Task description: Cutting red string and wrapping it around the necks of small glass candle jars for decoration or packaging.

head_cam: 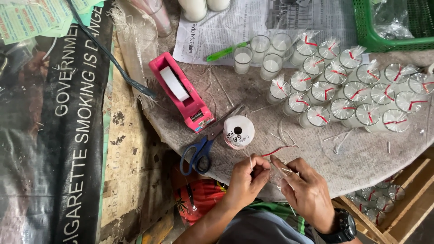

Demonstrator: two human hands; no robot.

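1. We see blue-handled scissors [201,151] lying flat on the worn grey cloth of the table [361,158], blades touching a pink plastic tape dispenser [181,92].
2. Just right of them lies a white ribbon spool [238,132].
3. Our left hand [246,180] is curled nearly closed, fingertips pinching the neck of a crinkly clear wrapper [276,175] at the table's near edge.
4. Our right hand [307,192], a black watch on its wrist, is likewise almost shut, thumb and forefinger pinching the same wrapper; a thin red strand [275,151] trails from it.
5. Farther right, wrapped candles [357,97] tied in red cluster together; bare glass candles [262,56] stand behind.
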